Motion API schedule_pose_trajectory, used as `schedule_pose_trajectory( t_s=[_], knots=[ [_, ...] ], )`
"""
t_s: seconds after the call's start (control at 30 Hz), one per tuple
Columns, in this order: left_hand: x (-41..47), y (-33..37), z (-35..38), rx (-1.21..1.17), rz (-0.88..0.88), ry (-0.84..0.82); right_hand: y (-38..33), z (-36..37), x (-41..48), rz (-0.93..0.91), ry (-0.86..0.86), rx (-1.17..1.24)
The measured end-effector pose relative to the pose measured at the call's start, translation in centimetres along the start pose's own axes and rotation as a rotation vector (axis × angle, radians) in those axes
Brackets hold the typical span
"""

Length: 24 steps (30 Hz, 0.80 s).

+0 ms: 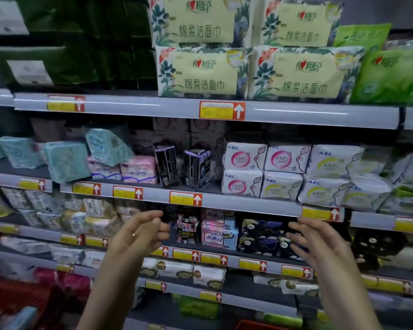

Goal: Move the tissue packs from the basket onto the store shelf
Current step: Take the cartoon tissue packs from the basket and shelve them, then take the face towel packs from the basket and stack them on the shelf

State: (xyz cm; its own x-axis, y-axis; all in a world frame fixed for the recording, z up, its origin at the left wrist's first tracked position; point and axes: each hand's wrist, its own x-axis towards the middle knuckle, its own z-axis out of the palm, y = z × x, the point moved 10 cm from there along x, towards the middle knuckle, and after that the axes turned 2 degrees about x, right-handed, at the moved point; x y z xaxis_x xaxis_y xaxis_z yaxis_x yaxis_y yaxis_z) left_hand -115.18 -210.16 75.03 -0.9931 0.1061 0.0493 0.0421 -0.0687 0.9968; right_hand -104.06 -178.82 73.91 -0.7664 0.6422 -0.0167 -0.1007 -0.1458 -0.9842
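Hovering in front of the lower rows of the shelf (129,106) with both hands empty: left hand (141,232) loosely curled, right hand (320,244) straight-fingered and spread (motion-blurred). Stacked two high on the top board, directly above a red price tag (222,110): floral tissue packs (202,72).
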Motion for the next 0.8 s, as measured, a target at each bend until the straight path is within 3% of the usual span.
schedule_pose_trajectory(
  t_s=[0.1,0.4,0.6,0.8],
  knots=[
    [1.5,-2.3,0.1,0.034,-0.018,-0.024,3.1,1.1,2.0,0.067,-0.01,-0.044],
    [3.5,-16.6,-4.8,0.018,-0.258,0.186,18.3,4.9,5.7,0.303,-0.117,-0.218],
    [4.5,-29.4,-7.1,0.016,-0.389,0.258,31.0,6.9,6.5,0.367,-0.194,-0.347],
    [3.5,-42.4,-7.9,0.071,-0.462,0.202,43.9,7.7,6.1,0.337,-0.264,-0.397]
  ],
)
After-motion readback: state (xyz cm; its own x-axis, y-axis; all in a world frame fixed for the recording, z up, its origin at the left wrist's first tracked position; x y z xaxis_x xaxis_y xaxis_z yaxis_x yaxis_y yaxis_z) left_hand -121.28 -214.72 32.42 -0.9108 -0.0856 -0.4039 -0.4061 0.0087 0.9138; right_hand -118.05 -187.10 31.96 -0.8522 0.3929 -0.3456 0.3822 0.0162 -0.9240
